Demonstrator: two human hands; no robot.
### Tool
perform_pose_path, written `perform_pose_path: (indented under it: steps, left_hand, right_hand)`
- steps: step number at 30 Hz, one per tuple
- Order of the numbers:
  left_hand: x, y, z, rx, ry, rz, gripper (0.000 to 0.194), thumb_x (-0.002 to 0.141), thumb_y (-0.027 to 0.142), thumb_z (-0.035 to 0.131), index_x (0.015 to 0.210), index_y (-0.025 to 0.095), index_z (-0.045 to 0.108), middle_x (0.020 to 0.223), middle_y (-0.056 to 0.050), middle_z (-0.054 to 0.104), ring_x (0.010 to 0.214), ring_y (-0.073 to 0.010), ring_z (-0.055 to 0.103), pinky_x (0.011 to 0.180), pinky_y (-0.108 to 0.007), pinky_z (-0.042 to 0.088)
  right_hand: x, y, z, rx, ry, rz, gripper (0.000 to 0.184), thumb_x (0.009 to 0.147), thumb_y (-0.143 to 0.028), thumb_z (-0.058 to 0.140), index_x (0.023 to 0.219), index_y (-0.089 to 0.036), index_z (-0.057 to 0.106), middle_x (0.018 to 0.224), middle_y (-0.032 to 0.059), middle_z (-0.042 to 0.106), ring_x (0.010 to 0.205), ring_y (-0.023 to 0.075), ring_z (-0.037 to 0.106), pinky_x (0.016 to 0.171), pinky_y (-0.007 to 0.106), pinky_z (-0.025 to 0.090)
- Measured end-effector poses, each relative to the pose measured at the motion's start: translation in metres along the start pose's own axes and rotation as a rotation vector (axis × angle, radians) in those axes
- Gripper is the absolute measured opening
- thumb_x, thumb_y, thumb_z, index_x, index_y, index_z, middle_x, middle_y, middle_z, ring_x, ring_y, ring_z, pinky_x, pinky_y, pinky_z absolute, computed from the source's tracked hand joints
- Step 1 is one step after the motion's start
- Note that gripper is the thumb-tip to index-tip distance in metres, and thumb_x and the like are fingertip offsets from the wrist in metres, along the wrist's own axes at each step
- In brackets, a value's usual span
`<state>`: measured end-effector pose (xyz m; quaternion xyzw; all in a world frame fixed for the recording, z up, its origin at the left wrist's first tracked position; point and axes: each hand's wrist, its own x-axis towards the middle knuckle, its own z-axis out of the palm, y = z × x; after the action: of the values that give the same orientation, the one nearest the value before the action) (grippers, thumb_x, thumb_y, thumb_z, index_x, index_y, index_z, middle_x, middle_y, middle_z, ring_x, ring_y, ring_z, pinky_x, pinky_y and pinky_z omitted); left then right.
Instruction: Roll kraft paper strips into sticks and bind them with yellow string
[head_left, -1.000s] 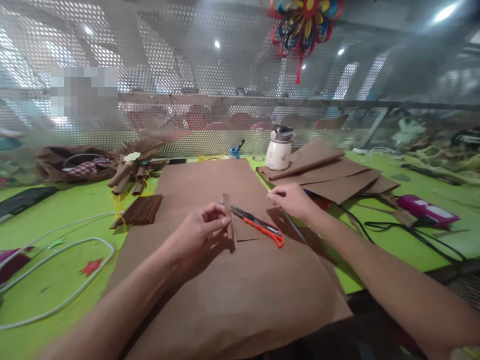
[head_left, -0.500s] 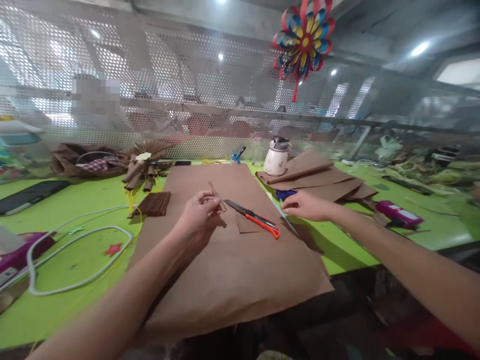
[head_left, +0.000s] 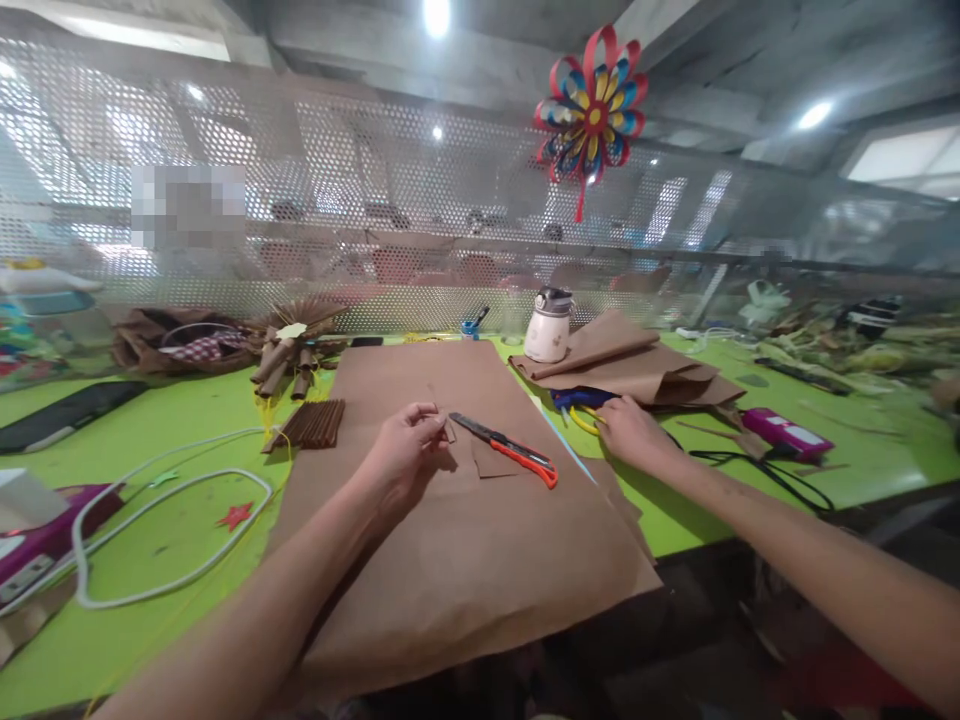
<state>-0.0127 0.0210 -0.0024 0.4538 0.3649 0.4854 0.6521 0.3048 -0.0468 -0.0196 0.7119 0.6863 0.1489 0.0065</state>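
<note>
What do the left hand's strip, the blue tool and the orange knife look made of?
Strip: probably paper, matte brown and thin. Blue tool: likely plastic, going by its solid colour; finish unclear. Orange knife: handle seemingly plastic, evenly bright; blade dark, likely metal.

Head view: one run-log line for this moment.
left hand: pinching brown paper strip | right hand: at blue-and-yellow tool, grip unclear | orange cutter: on brown sheet
</note>
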Motion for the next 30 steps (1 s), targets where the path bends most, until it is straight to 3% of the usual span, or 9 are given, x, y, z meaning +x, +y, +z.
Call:
perform_pose_path:
  steps: [7, 11, 15, 20, 23, 25, 27, 30]
  left_hand:
    - [-0.002, 0.001, 0.0, 0.027, -0.053, -0.014, 0.014, 0.072, 0.013, 0.062, 0.081, 0.015, 0.052, 0.059, 0.001, 0.056, 0.046, -0.0078, 0.05, 0.046, -0.02, 0.046]
    - [0.0, 0.0, -0.002, 0.05, -0.092, -0.029, 0.02, 0.068, 0.018, 0.068, 0.081, 0.015, 0.053, 0.056, 0.002, 0.053, 0.044, -0.0079, 0.048, 0.042, -0.02, 0.043]
    - [0.001, -0.002, -0.003, 0.048, -0.089, 0.001, 0.024, 0.064, 0.022, 0.072, 0.079, 0.015, 0.055, 0.054, 0.003, 0.052, 0.042, -0.0064, 0.045, 0.043, -0.02, 0.042]
    - [0.004, -0.007, -0.005, 0.037, -0.1, -0.004, 0.027, 0.064, 0.025, 0.073, 0.081, 0.016, 0.054, 0.055, 0.003, 0.053, 0.045, -0.009, 0.049, 0.041, -0.02, 0.041]
    - [0.003, -0.009, -0.004, 0.006, -0.119, -0.005, 0.026, 0.064, 0.023, 0.072, 0.082, 0.016, 0.054, 0.054, 0.003, 0.051, 0.043, -0.0095, 0.048, 0.039, -0.021, 0.041]
    - [0.002, -0.009, -0.003, -0.016, -0.122, -0.013, 0.025, 0.064, 0.022, 0.072, 0.08, 0.016, 0.054, 0.053, 0.003, 0.051, 0.042, -0.0092, 0.047, 0.039, -0.021, 0.042]
    - [0.0, -0.006, -0.002, -0.028, -0.107, -0.018, 0.024, 0.064, 0.021, 0.073, 0.077, 0.015, 0.054, 0.053, 0.003, 0.052, 0.043, -0.0088, 0.048, 0.04, -0.021, 0.042]
    - [0.0, -0.003, -0.001, -0.02, -0.074, -0.019, 0.023, 0.063, 0.017, 0.074, 0.075, 0.014, 0.055, 0.054, 0.001, 0.054, 0.046, -0.0087, 0.049, 0.042, -0.019, 0.042]
  right_hand:
    - [0.006, 0.008, 0.002, -0.017, -0.044, 0.111, 0.028, 0.087, -0.027, 0.043, 0.091, -0.014, 0.068, 0.097, 0.0145, 0.066, 0.098, 0.0275, 0.055, 0.082, 0.034, 0.04]
    - [0.014, 0.012, 0.001, -0.015, -0.145, 0.176, 0.025, 0.087, -0.028, 0.048, 0.097, -0.015, 0.066, 0.096, 0.0144, 0.067, 0.092, 0.0265, 0.061, 0.077, 0.035, 0.044]
    - [0.026, 0.015, -0.003, -0.007, -0.266, 0.203, 0.024, 0.089, -0.032, 0.051, 0.104, -0.016, 0.06, 0.098, 0.0073, 0.064, 0.087, 0.0187, 0.062, 0.076, 0.035, 0.049]
    - [0.043, 0.011, -0.021, -0.012, -0.374, 0.18, 0.025, 0.089, -0.032, 0.053, 0.107, -0.015, 0.057, 0.105, 0.0063, 0.06, 0.09, 0.0173, 0.06, 0.076, 0.036, 0.051]
    - [0.056, 0.012, -0.045, -0.003, -0.417, 0.16, 0.022, 0.087, -0.03, 0.055, 0.101, -0.014, 0.059, 0.095, 0.0051, 0.063, 0.08, 0.0154, 0.061, 0.07, 0.032, 0.051]
    - [0.06, 0.016, -0.062, 0.006, -0.42, 0.163, 0.017, 0.078, -0.021, 0.063, 0.092, -0.012, 0.062, 0.084, 0.0072, 0.064, 0.072, 0.0173, 0.061, 0.062, 0.029, 0.048]
    - [0.055, 0.021, -0.074, 0.03, -0.441, 0.159, 0.017, 0.065, -0.011, 0.065, 0.083, -0.013, 0.063, 0.071, 0.0069, 0.064, 0.064, 0.0194, 0.061, 0.054, 0.027, 0.043]
    - [0.034, 0.03, -0.079, 0.117, -0.543, 0.143, 0.025, 0.056, -0.005, 0.061, 0.078, -0.016, 0.062, 0.053, -0.0007, 0.058, 0.047, 0.0158, 0.057, 0.044, 0.023, 0.037]
